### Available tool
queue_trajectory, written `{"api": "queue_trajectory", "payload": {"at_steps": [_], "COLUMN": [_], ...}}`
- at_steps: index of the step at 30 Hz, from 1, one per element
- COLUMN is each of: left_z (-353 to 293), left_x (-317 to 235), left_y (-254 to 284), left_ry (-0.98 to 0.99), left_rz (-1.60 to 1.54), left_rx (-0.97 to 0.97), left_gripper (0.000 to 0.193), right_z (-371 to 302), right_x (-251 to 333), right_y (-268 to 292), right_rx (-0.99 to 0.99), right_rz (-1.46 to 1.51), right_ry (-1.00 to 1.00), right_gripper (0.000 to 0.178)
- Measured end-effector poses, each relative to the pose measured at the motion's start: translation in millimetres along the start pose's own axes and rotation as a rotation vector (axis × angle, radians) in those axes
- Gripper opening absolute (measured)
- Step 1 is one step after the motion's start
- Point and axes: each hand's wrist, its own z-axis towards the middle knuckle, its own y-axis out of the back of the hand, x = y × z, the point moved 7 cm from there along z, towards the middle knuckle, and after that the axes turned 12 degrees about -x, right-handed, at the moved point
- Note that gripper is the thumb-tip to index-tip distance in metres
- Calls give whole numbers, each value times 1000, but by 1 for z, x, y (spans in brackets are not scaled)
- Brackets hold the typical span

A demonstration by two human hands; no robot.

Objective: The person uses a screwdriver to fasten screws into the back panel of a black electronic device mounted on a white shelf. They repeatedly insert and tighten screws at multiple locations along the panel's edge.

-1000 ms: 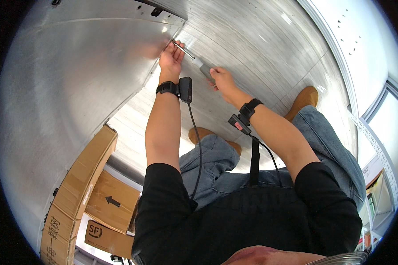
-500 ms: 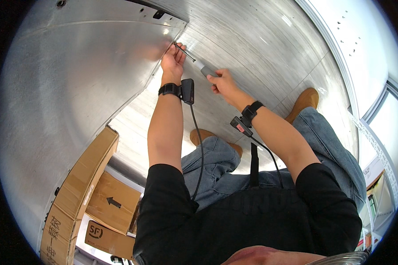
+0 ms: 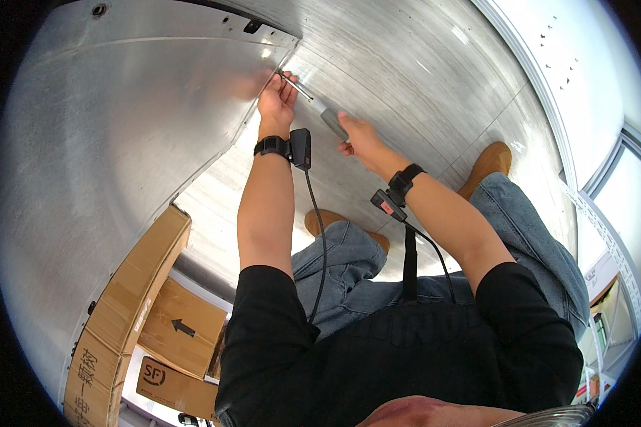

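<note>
A screwdriver [image 3: 332, 119] with a thick grey grip and a long thin metal shaft is in my right hand [image 3: 362, 140], fingers closed round the grip and thumb along it. Its shaft slants up and left to the edge of a large silver metal panel [image 3: 149, 114]. My left hand [image 3: 278, 103] is at that edge, palm up and fingers curled, with thumb and fingertips around the shaft's tip. Whatever they pinch there is too small and covered to make out.
Cardboard boxes [image 3: 181, 324] stand at the lower left against the panel. Pale wood-look floor [image 3: 406, 78] lies beyond my hands. A white cabinet-like surface [image 3: 577, 78] curves along the right, with a shelf [image 3: 612, 320] below it. Cables hang from both black wrist straps.
The screwdriver's grip has turned slightly in my right hand, and the thumb now lies higher along it. My left hand stays at the panel edge, nearly unmoved.
</note>
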Motion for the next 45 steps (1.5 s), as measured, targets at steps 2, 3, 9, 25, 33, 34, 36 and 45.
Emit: {"api": "queue_trajectory", "payload": {"at_steps": [2, 3, 9, 25, 33, 34, 36, 45], "left_z": [0, 1, -3, 4, 3, 4, 5, 5], "left_x": [0, 1, -1, 2, 2, 2, 2, 2], "left_y": [0, 1, 0, 2, 3, 3, 3, 3], "left_ry": [2, 0, -9, -5, -1, -1, 2, -1], "left_rz": [-4, -5, 13, 33, -19, -19, -20, -19], "left_rx": [-9, -8, -25, 0, -21, -19, -13, 7], "left_gripper": [14, 14, 14, 18, 13, 13, 13, 13], "right_z": [-3, -5, 3, 1, -3, 2, 9, 2], "right_x": [6, 9, -1, -6, 1, -3, -6, -10], "right_y": [0, 2, 2, -5, -1, 2, 3, 0], "right_rx": [-125, -187, -53, 95, 69, 54, 26, 104], "right_rz": [-115, -175, -2, 44, 58, 52, 42, 62], "right_ry": [85, 129, 3, -43, -32, -33, -35, -73], "right_gripper": [51, 52, 50, 49, 48, 49, 54, 49]}}
